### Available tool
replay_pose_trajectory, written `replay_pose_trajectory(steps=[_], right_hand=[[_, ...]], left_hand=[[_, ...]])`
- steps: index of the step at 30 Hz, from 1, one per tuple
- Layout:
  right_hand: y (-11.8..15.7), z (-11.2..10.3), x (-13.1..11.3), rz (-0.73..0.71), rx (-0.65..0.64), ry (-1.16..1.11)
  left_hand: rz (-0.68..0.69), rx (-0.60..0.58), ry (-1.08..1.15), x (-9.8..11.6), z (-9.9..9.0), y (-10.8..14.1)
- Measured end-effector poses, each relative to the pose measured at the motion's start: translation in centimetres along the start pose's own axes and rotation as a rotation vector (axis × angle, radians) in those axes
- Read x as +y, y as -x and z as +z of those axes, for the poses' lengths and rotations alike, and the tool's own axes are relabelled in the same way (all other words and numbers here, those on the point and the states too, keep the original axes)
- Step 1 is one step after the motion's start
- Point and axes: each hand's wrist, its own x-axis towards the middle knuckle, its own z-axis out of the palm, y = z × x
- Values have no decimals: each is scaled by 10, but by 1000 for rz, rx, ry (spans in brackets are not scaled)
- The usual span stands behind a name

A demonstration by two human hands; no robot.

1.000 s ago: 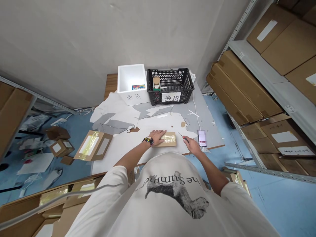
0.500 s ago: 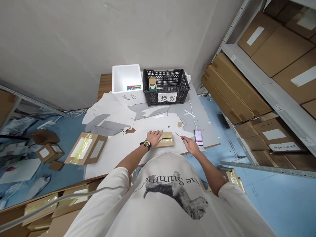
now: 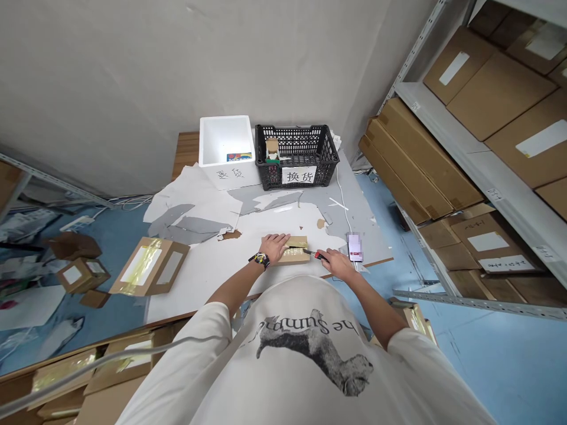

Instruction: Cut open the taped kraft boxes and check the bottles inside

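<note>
Red-and-black cutter (image 3: 321, 255) closed in the right hand (image 3: 339, 263), blade at the taped seam of the small carton (image 3: 297, 255); left hand (image 3: 273, 247) flat on its other end, fingers together, gripping nothing, likely to steady it. Carton sits at the near side of the bench (image 3: 208, 277), phone (image 3: 355, 247) just right of the cutting hand, black crate (image 3: 297, 157) and white foam box (image 3: 228, 152) behind, larger carton (image 3: 150, 265) off left.
</note>
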Motion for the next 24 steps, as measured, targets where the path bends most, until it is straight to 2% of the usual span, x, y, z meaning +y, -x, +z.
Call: replay_pose_trajectory(steps=[4,8,14,24], right_hand=[[-6,2,-12,42,20,138],[-2,6,-12,39,11,204],[-1,12,-17,59,-8,238],[-2,24,-19,52,47,197]], left_hand=[[33,35,-61,-2,5,3],[46,60,-71,-5,10,4],[62,60,-78,-10,14,3],[78,84,-82,-13,16,5]])
